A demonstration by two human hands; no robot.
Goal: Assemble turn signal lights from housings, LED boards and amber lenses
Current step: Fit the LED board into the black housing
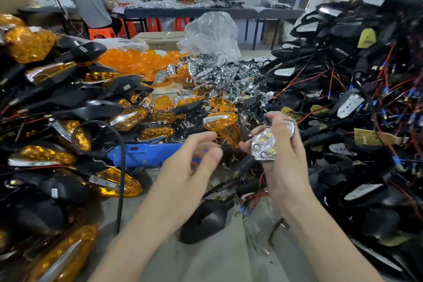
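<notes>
My right hand (283, 155) grips a chrome LED reflector (266, 144). My left hand (194, 158) hovers beside it, fingers loosely spread, holding nothing.

We see a grey table (219, 263) with finished lights (43, 153) piled left, wired black housings (352, 101) piled right. Amber lenses (137, 62), shiny reflectors (206, 68) and 1 blue tool (146, 152) lie between.

1 LED reflector (263, 144), 1 blue driver (146, 153), 1 clear bag (212, 32), 1 person (89, 0); amber lenses (137, 62), housings (343, 30): uncountable heaps.
</notes>
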